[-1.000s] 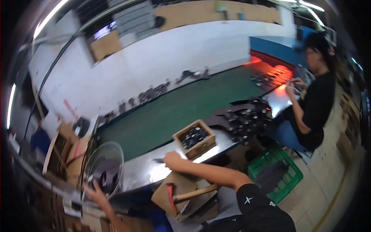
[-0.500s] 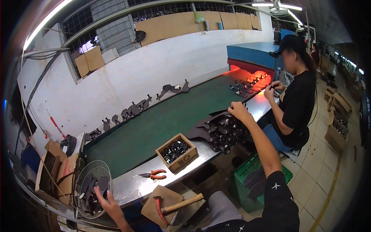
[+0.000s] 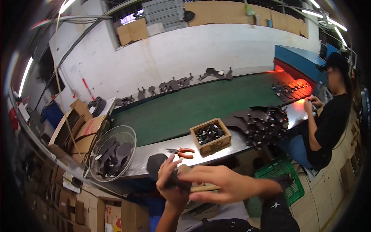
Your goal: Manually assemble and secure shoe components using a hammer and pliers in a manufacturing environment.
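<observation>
A dark, flat paddle-shaped piece (image 3: pixel 155 165) is in my left hand (image 3: pixel 172 193), its rounded end sticking out to the left. My right hand (image 3: pixel 230 185) reaches across from the right. Its fingertips meet the same piece, with the thumb lower down; the exact grip is partly hidden. Below my right hand a wooden hammer handle (image 3: pixel 205 188) shows, the hammer head covered by my hands. Orange-handled pliers (image 3: pixel 185 153) lie on the metal ledge just beyond. A wire basket (image 3: pixel 134 144) at the left contains several similar dark pieces.
A wooden box (image 3: pixel 215 147) of small black parts stands on the ledge. Right of it is a heap of dark pieces (image 3: pixel 266 123). The green belt (image 3: pixel 166 120) runs toward a red-lit blue machine (image 3: pixel 299 58), near a seated co-worker (image 3: pixel 332 120). A green crate (image 3: pixel 295 189) sits below.
My right hand has left the heap and come over to the left hand. My left hand has moved right from the basket and now holds a dark piece. The view has swung left.
</observation>
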Demonstrator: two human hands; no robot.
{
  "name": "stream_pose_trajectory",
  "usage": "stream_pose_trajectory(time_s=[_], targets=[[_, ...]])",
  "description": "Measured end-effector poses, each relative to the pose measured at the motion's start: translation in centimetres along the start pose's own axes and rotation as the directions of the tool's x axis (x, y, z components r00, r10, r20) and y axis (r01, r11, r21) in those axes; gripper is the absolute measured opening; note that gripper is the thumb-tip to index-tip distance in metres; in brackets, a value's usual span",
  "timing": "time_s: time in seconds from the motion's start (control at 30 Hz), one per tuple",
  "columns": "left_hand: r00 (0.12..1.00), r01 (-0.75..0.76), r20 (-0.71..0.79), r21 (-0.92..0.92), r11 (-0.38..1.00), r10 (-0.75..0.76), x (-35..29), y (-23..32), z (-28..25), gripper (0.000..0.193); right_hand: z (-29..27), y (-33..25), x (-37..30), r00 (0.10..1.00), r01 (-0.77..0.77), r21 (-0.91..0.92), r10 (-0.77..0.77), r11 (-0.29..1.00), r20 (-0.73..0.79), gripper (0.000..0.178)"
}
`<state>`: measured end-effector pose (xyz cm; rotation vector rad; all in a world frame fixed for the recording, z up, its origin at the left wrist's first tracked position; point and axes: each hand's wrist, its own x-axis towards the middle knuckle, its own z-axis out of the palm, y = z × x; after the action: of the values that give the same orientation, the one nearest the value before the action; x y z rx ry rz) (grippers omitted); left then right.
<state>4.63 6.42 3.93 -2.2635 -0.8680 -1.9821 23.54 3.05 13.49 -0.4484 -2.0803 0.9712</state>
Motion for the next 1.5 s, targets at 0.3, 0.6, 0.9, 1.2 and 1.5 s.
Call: stream_pose_trajectory(time_s=[0.3, 0.6, 0.9, 1.2, 1.5], targets=[[0.551, 0.732, 0.021, -0.491, 0.471, -0.834, -1.0, 3.5, -7.8, 0.078, 9.7, 17.1, -8.5, 0.982, 0.009, -0.956, 0.176, 0.293, 0.063, 0.086], [0.738, 0.533, 0.227, 0.382, 0.755, -0.635, -11.6, -7.8, -3.1, 0.073, 7.6, 16.6, -23.1, 0.803, -0.592, -0.527, 0.393, 0.610, -0.447, 0.024], [0.742, 0.487, 0.383, 0.257, 0.835, -0.550, -0.3, -10.4, 4.9, 0.032, 12.3, 8.9, -25.5, 0.431, -0.691, 0.162, 0.582, 0.704, -0.690, 0.011], [0.570, -0.188, 0.733, 0.557, 0.809, -0.372, 1.0, -21.8, 19.8, 0.014, 8.8, 5.6, -21.7, 0.467, -0.592, 0.303, 0.625, 0.746, -0.626, 0.019], [0.691, 0.229, 0.600, 0.348, 0.909, -0.404, 1.6, -23.0, 16.0, 0.018, 5.1, 7.9, -19.3, 0.543, -0.349, 0.536, 0.632, 0.769, -0.553, 0.050]])
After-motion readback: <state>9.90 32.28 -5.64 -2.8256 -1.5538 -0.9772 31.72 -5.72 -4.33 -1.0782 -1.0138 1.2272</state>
